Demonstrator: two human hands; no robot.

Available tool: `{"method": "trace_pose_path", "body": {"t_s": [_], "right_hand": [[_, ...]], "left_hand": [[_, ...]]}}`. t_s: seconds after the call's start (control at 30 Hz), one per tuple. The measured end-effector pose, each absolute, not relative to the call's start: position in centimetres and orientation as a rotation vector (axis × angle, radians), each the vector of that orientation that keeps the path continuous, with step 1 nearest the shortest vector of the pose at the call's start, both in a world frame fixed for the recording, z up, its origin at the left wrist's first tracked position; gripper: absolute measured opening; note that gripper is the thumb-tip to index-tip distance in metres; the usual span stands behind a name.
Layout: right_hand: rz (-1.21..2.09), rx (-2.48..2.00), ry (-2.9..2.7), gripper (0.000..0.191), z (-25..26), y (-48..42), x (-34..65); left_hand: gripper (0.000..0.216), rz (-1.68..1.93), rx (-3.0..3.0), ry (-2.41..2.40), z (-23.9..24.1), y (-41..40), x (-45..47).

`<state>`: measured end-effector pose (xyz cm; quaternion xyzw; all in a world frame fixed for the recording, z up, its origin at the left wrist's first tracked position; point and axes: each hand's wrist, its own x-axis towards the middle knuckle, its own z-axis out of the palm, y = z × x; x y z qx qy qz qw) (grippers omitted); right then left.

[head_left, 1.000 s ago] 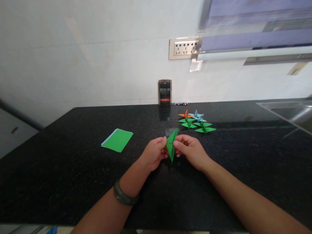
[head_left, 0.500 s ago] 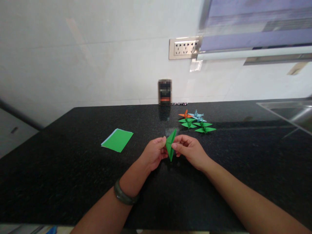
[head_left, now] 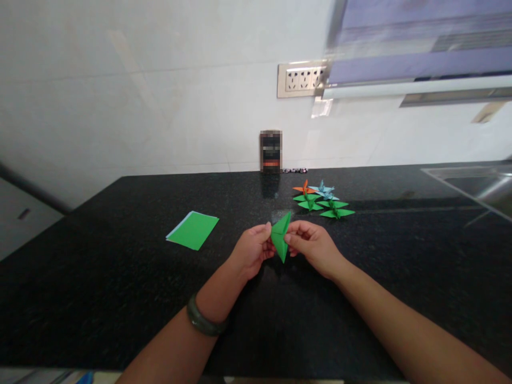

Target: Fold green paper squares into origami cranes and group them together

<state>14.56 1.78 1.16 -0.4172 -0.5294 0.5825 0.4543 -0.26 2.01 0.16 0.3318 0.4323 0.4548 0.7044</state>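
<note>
In the head view, a speckled black stone countertop point(head_left: 132, 309) meets a glossy white tiled wall point(head_left: 180, 101) with a beige three-socket outlet plate point(head_left: 304, 80). Against the wall, a dark upright rectangular object point(head_left: 271, 151) is pixelated, so any print is unreadable. The folded, pointed green paper piece point(head_left: 279, 236) is held over the countertop, its long axis running away from the person, the far tip leaning slightly right. The left hand point(head_left: 253, 249) pinches its left corner between thumb and fingers; the right hand point(head_left: 314, 246) pinches its right side.
</note>
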Motion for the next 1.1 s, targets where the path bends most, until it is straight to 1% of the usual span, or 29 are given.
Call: {"method": "trace_pose_path", "body": {"t_s": [0.17,0.27,0.37,0.53,0.7,0.8,0.87,1.1], "right_hand": [[1.394,-1.052,-1.292,0.020,1.3,1.9,14.6],[1.343,-1.047,-1.364,0.014,1.1,2.0,14.6],[1.247,-1.089,-1.436,0.010,0.6,2.2,14.6],[1.048,-1.164,-1.459,0.015,0.2,2.6,14.8],[0.798,-1.102,-1.691,0.005,0.1,2.7,15.3],[0.601,-1.005,-1.855,0.016,0.2,2.6,15.7],[0.545,-0.959,-1.914,0.019,0.2,2.5,15.8],[0.454,-1.014,-1.947,0.017,0.4,2.3,15.8]], "left_hand": [[0.029,1.181,0.930,1.157,0.2,1.9,-0.1],[0.030,1.225,1.008,1.193,0.3,1.8,0.1],[0.030,1.176,0.999,1.143,0.3,1.6,0.3],[0.033,1.070,0.959,1.056,0.5,1.1,0.9],[0.038,0.965,0.801,0.927,0.9,1.0,0.8],[0.040,0.907,0.730,0.967,1.1,1.0,0.6],[0.039,0.856,0.740,0.974,1.1,1.1,0.4],[0.040,0.810,0.773,0.933,0.5,1.1,0.2]]}}
